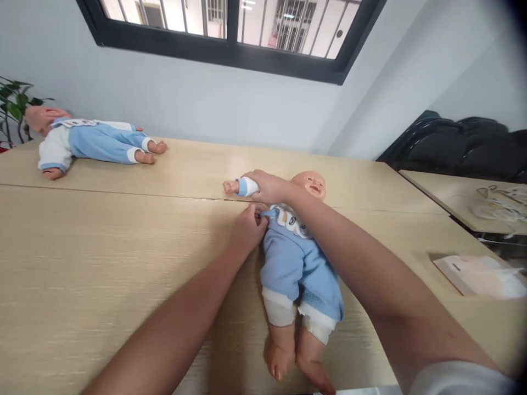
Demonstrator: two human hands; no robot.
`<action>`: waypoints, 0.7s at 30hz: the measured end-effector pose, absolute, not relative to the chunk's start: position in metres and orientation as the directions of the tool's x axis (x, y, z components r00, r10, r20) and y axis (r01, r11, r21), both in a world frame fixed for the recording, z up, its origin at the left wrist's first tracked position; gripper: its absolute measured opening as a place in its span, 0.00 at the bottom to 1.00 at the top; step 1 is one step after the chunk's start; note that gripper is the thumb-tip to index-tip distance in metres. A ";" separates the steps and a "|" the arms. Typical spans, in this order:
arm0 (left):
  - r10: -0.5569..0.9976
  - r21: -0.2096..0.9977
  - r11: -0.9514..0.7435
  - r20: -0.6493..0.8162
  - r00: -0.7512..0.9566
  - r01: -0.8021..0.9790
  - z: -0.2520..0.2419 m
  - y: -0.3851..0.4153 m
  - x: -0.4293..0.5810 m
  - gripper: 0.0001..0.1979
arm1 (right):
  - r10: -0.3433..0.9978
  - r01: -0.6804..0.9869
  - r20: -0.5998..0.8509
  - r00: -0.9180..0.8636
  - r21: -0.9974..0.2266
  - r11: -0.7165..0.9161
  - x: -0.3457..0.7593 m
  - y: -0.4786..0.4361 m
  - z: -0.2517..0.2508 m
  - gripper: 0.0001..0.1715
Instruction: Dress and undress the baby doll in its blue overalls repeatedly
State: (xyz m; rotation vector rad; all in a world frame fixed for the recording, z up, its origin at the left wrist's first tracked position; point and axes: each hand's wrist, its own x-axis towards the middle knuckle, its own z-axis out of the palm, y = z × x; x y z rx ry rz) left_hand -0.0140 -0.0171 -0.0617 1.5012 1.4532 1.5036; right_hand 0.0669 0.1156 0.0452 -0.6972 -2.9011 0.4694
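Observation:
A baby doll (284,263) in a blue and white outfit lies on its back on the table, its head away from me and its bare feet towards me. My left hand (250,226) is closed, pinching a fold of the blue cloth at the side of the doll's chest. Reaching across the doll's chest, my right hand (268,186) is closed around the white sleeve (250,185) of its outstretched arm. The doll's small hand sticks out past the blue cuff. My right forearm hides part of the doll's neck and shoulder.
A second doll (102,144) in similar clothes lies at the back left, near a plant (16,101). A flat white box (480,274) is on the table (102,241) at right. Beyond are another table with coiled cables (502,200) and black chairs (461,145).

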 end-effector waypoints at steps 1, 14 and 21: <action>0.921 0.936 -0.290 0.330 -0.207 0.199 -0.062 -0.017 -0.014 0.09 | 0.492 0.409 0.157 -0.856 -0.375 0.832 0.073 0.112 0.047 0.26; 0.929 0.933 -0.335 0.350 -0.122 0.127 -0.063 -0.024 -0.006 0.16 | 0.530 0.358 0.475 -0.702 -0.409 0.840 0.137 0.055 0.058 0.44; 0.717 0.746 -0.523 0.646 -0.260 0.412 -0.054 -0.034 -0.018 0.08 | 0.584 0.561 0.396 -0.709 -0.186 0.807 0.152 0.033 0.077 0.37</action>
